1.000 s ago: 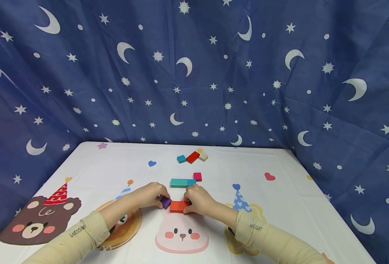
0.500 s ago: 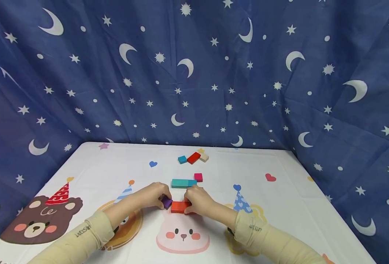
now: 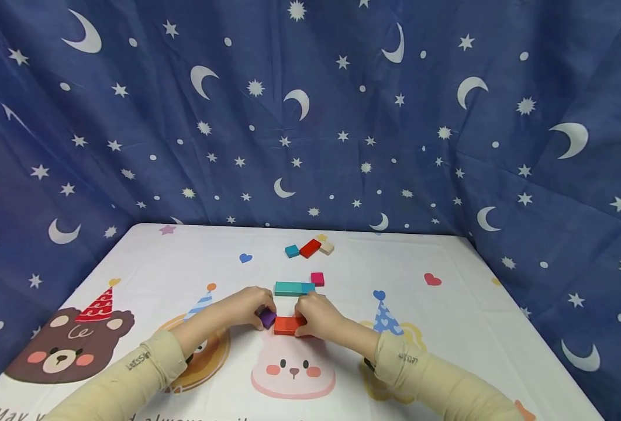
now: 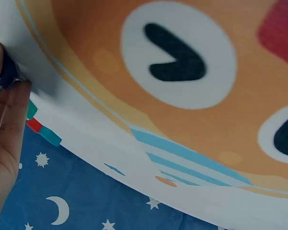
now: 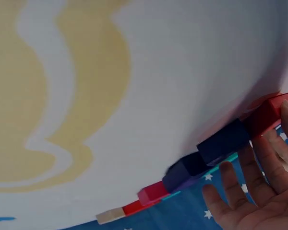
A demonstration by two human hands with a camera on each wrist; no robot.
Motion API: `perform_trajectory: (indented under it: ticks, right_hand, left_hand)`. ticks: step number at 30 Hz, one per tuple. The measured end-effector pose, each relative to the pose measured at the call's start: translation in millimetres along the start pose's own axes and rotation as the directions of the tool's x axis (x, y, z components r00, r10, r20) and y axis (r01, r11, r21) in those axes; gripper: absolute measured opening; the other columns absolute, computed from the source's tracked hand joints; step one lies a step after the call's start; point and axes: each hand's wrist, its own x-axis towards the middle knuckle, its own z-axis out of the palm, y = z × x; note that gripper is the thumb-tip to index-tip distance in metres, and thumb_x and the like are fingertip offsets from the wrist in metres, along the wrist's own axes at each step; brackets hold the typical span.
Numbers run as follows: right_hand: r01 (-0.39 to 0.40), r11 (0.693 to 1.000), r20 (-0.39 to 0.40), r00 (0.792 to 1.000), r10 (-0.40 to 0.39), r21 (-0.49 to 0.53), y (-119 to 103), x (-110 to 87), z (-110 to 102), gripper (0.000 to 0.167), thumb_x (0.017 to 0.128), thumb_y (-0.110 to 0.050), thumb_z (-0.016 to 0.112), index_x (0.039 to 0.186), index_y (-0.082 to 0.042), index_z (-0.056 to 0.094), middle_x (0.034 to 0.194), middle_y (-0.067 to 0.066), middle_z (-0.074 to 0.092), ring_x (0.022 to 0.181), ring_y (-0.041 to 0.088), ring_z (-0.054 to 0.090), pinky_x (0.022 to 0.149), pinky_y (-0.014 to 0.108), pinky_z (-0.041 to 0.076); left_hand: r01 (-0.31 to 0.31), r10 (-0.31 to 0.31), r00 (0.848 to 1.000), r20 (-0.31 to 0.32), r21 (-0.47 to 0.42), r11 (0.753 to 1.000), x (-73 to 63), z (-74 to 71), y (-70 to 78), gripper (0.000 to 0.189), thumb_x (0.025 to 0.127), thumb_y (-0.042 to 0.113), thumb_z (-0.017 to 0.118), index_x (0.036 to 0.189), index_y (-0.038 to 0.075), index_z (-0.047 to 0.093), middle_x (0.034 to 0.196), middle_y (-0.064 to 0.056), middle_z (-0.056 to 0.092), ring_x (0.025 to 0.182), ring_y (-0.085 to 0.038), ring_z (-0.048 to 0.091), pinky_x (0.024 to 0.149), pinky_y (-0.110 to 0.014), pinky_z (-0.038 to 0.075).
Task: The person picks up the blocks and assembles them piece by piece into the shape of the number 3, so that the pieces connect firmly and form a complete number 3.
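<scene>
At the middle of the table, my left hand (image 3: 248,305) pinches a small purple block (image 3: 268,318) between thumb and fingers. Just to its right a longer red block (image 3: 286,325) lies flat, its left end right beside the purple one. My right hand (image 3: 318,316) grips the right end of that red block, thumb on the near side. In the right wrist view, two dark blue blocks (image 5: 224,142) extend beyond the red one, mostly hidden by the hand in the head view. Behind the hands lie a teal block (image 3: 287,288) and a blue block (image 3: 307,288), end to end.
A crimson cube (image 3: 317,279) sits behind the blue block. Farther back are a small teal block (image 3: 292,251), a red block (image 3: 310,248) and a beige block (image 3: 327,248). The white tablecloth (image 3: 205,251) has printed animals; a blue star-patterned curtain (image 3: 310,117) closes off the back.
The left forearm has shifted slightly toward the middle. Both hands keep hold of the purple and red blocks, which stay side by side; the whole view has shifted a little.
</scene>
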Motion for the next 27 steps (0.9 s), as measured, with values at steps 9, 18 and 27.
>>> perform_trajectory:
  ticks: [9, 18, 27]
  right_hand:
    - [-0.012, 0.999, 0.026, 1.000, 0.013, -0.036, 0.3, -1.1, 2.7, 0.025, 0.072, -0.030, 0.081, 0.077, -0.011, 0.067, 0.069, -0.005, 0.050, 0.072, 0.010, 0.041, 0.063, 0.021, 0.035]
    - [-0.017, 1.000, 0.006, 1.000, 0.017, -0.006, 3.7, -8.6, 9.8, 0.041, 0.074, -0.039, 0.078, 0.099, -0.011, 0.060, 0.090, -0.001, 0.056, 0.090, 0.013, 0.046, 0.079, 0.025, 0.043]
    - [-0.012, 0.998, -0.007, 1.000, 0.012, 0.055, 9.4, -11.0, 2.7, 0.039, 0.076, -0.040, 0.077, 0.102, -0.012, 0.065, 0.095, -0.001, 0.062, 0.090, 0.013, 0.051, 0.083, 0.029, 0.046]
  left_hand:
    - [0.010, -0.009, 1.000, 0.009, -0.014, 1.000, -0.4, -1.8, 1.1, 0.029, 0.066, 0.007, 0.083, 0.093, 0.006, 0.073, 0.086, -0.001, 0.065, 0.077, -0.010, 0.054, 0.076, -0.027, 0.048]
    - [0.038, -0.037, 0.999, 0.025, -0.028, 0.999, -2.4, -1.9, 4.5, 0.032, 0.071, 0.009, 0.081, 0.101, 0.007, 0.071, 0.093, -0.002, 0.067, 0.084, -0.013, 0.057, 0.085, -0.032, 0.051]
    - [0.066, -0.065, 0.997, 0.043, -0.023, 0.998, -8.2, -3.2, 8.2, 0.041, 0.072, 0.015, 0.081, 0.110, 0.006, 0.067, 0.104, -0.005, 0.068, 0.097, -0.019, 0.061, 0.090, -0.038, 0.050]
